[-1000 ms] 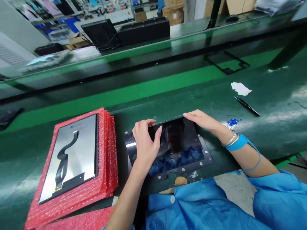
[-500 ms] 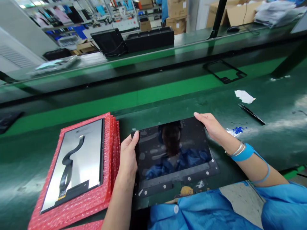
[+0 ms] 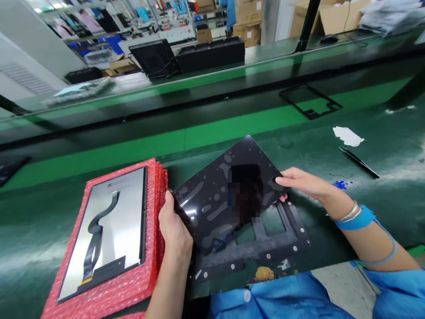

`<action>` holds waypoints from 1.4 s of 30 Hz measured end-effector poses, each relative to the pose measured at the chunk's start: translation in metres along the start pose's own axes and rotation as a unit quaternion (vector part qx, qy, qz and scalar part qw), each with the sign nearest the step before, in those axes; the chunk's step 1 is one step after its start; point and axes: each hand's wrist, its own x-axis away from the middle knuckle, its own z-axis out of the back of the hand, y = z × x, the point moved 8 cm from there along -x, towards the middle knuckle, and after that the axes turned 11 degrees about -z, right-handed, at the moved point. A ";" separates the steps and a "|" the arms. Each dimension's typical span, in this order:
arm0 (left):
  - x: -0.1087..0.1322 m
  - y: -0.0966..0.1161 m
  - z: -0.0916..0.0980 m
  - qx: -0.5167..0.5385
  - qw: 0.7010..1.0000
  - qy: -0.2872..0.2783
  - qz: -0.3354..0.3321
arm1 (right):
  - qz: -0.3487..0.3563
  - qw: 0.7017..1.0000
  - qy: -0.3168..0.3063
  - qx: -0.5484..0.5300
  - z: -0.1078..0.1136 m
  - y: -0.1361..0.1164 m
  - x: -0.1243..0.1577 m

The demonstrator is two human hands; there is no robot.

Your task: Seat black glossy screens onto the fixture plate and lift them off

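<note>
A glossy black screen panel (image 3: 215, 195) is tilted up off a black fixture frame (image 3: 265, 246) that lies on the green bench. My left hand (image 3: 174, 232) grips the panel's left edge. At its right edge my right hand (image 3: 300, 184) pinches it, thumb on top. A blue wrist strap and bracelets sit on my right wrist. The far edge of the panel is raised toward the conveyor.
A silver display with a black flex cable (image 3: 106, 228) lies on a stack of red bubble-wrap sheets (image 3: 149, 270) to the left. Tweezers (image 3: 358, 162), a white paper scrap (image 3: 347, 135) and blue bits (image 3: 341, 184) lie to the right. An empty black frame (image 3: 310, 102) sits on the green conveyor.
The panel lay flat in the fixture a second ago. Both hands moved to its side edges and lifted it, tilting its far edge up and exposing the frame beneath.
</note>
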 end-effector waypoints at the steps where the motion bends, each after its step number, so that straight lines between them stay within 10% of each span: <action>1: 0.000 0.001 0.001 0.008 1.000 0.012 -0.004 | 0.004 1.000 -0.006 0.001 -0.001 0.000 0.000; 11: 0.016 0.009 -0.034 0.085 0.992 -0.055 0.077 | 0.020 0.993 0.103 -0.062 0.019 0.010 -0.005; 19: 0.044 0.008 -0.068 0.077 0.945 -0.289 0.131 | 0.045 0.973 0.182 -0.137 0.045 0.012 -0.009; 26: 0.055 0.008 -0.069 0.129 0.929 -0.292 0.189 | 0.018 0.971 0.175 -0.165 0.048 0.018 -0.020; 35: 0.069 0.013 -0.068 0.108 0.923 -0.364 0.065 | 0.056 0.955 0.253 -0.141 0.074 -0.029 -0.062; 42: 0.117 0.008 -0.075 -0.272 0.764 -0.582 -0.056 | 0.016 0.920 0.390 -0.039 0.115 -0.060 -0.123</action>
